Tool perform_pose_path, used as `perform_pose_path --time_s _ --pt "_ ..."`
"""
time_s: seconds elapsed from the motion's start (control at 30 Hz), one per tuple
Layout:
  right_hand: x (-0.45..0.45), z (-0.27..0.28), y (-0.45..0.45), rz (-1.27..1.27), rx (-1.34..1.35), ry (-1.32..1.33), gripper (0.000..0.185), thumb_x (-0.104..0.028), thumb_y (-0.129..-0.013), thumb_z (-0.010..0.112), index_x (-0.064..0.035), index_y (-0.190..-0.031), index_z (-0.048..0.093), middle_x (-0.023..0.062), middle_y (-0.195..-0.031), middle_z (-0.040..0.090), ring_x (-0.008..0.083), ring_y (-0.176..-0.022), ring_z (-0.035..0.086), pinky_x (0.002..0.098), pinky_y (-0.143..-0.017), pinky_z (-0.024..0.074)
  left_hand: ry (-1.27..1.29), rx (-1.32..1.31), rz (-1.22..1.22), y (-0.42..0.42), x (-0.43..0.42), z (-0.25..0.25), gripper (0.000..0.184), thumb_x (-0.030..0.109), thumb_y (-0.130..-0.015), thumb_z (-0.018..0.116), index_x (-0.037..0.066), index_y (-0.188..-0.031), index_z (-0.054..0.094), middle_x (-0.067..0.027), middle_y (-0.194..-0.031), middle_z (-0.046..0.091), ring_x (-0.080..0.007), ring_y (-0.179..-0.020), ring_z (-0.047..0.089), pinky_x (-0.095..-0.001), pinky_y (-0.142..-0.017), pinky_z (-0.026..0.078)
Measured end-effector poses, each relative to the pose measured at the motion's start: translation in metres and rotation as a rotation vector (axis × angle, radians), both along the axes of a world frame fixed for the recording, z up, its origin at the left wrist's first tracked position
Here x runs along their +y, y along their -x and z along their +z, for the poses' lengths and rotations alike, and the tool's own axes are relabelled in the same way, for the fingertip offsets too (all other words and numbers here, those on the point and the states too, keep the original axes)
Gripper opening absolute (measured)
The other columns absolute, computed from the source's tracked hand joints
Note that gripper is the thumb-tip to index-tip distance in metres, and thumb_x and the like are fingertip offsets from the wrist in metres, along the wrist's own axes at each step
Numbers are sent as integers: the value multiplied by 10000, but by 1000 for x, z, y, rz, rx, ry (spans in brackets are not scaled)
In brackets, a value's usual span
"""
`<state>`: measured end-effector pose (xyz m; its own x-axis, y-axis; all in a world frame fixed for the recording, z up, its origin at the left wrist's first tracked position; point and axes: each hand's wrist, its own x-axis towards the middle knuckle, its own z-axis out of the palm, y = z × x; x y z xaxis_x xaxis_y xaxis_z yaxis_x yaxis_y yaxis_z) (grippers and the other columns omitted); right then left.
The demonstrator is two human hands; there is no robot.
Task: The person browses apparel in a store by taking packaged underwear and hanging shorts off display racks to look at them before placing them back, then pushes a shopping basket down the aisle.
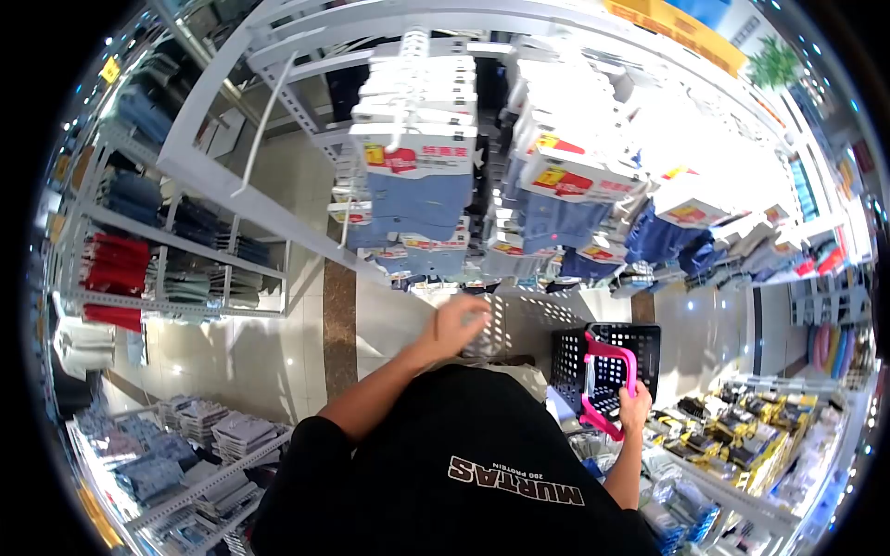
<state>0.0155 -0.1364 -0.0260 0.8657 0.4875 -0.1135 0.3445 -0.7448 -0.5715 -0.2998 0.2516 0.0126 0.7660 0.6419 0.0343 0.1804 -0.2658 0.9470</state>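
Observation:
My left hand (457, 326) is raised in front of my chest, its fingers loosely bent and a little apart, with nothing visible in them. It is below the rack of hanging blue denim garments (414, 206) and does not appear to touch them. My right hand (635, 406) is wrapped round the bright pink handle (614, 350) of a black shopping basket (567, 366) with a pattern of holes. The basket hangs at my right side, and its visible inside looks dark, with no goods that I can make out.
A white metal display frame (218, 102) with bare hooks stands ahead on the left. Red folded clothes (116, 264) fill a shelf further left. Folded garments (246, 434) lie on a low stand at lower left, yellow-and-black packages (742, 431) at lower right. Tiled floor (232, 357) runs between them.

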Motion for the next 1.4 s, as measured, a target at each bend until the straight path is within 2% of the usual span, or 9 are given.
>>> perform_pose_path --time_s 0.17,0.2,0.33,0.47,0.87,1.03,1.17,1.33,1.4 --pt "-7 -5 -2 15 -19 23 209 -187 -852 703 17 -884 669 79 -672 585 170 -628 520 353 -625 443 -379 -341 682 33 50 105 105 6 -897 673 1 -1000 653 -108 -998 647 -208 -921 616 -321 -848 487" --pt "0 2 0 -14 -61 98 255 -244 -838 732 -7 -932 715 164 -731 666 294 -658 628 427 -672 494 -438 -389 718 35 60 112 158 22 -920 659 -5 -1074 637 -98 -1054 639 -182 -948 610 -309 -853 492" --pt "52 19 7 84 -425 -159 409 -189 -868 749 -8 -1216 632 151 -1136 624 286 -1034 598 379 -911 475 -472 -431 825 27 95 141 342 76 -942 674 -1 -1264 588 -99 -1188 607 -159 -1014 597 -292 -873 499" --pt "146 62 51 114 -173 -430 323 -138 -881 734 -5 -1165 654 111 -1091 638 220 -991 616 337 -884 485 -124 -512 667 6 115 142 514 139 -935 715 -8 -1375 494 -105 -1196 622 -122 -1033 593 -265 -854 491" --pt "266 143 141 614 -16 -650 215 -60 -846 743 3 -1045 693 117 -959 688 221 -875 672 311 -812 525 164 -723 500 12 76 181 243 185 -1001 646 0 -1158 644 -33 -1032 696 -60 -890 603 -232 -800 486" --pt "260 140 132 459 298 -767 191 -84 -909 715 9 -1073 684 74 -989 688 155 -901 662 276 -831 518 294 -712 433 25 47 176 337 192 -1011 626 -35 -1256 586 -60 -1106 693 -88 -956 624 -274 -871 506" --pt "275 160 125 464 713 -1112 509 -332 -971 685 4 -1320 527 78 -1105 645 149 -999 623 287 -872 508 350 -596 292 5 -12 157 346 205 -999 655 -30 -1245 588 -52 -1126 671 -91 -981 594 -257 -867 486" --pt "292 176 135 338 786 -1080 412 -228 -991 664 -2 -1288 490 63 -1096 631 106 -998 607 244 -888 485 424 -382 -7 -16 -44 141 415 189 -1004 633 -31 -1338 522 -80 -1196 635 -127 -1076 576 -294 -954 460" --pt "293 165 134 189 1057 -1122 406 -327 -1016 612 -10 -1255 525 84 -1066 662 142 -942 663 280 -836 544 551 -398 -187 -8 -42 136 463 177 -1012 605 -31 -1401 463 -92 -1270 597 -142 -1157 551 -311 -1013 429"
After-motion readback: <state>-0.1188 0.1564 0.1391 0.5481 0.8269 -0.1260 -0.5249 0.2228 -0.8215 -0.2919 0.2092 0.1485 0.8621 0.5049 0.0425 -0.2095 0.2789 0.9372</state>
